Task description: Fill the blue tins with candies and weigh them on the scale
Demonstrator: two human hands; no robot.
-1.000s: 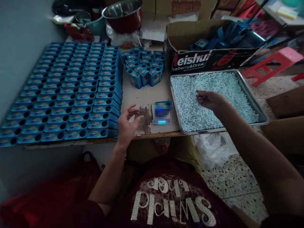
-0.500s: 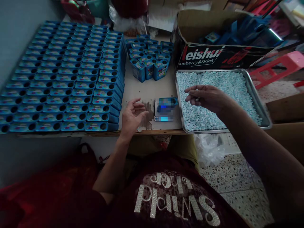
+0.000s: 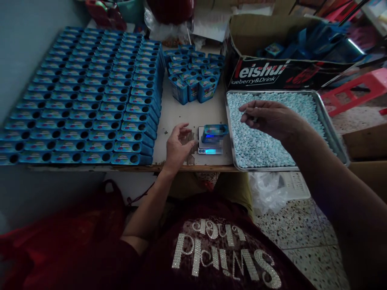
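My left hand (image 3: pixel 179 147) is empty, its fingers curved and apart, just left of a small digital scale (image 3: pixel 211 152) with a lit display. On the scale stands a blue candy box (image 3: pixel 213 133), partly blurred out. Over the metal tray (image 3: pixel 236 164) full of pale blue and white candy tablets (image 3: pixel 266 151), my right hand (image 3: pixel 267 117) is closed in a pinch. A few candy tablets show between its fingers; how many is hidden.
Rows of blue boxes (image 3: pixel 90 102) with round dark holes fill the left of the table. A smaller cluster of boxes (image 3: pixel 193 76) stands behind the scale. A cardboard carton (image 3: pixel 256 74) holding blue boxes sits behind the tray, beside a pink stool (image 3: pixel 356 90).
My left hand has moved slightly right, closer to the scale. My right hand stays pinched over the tray, a little further right in view. The whole view has shifted slightly.
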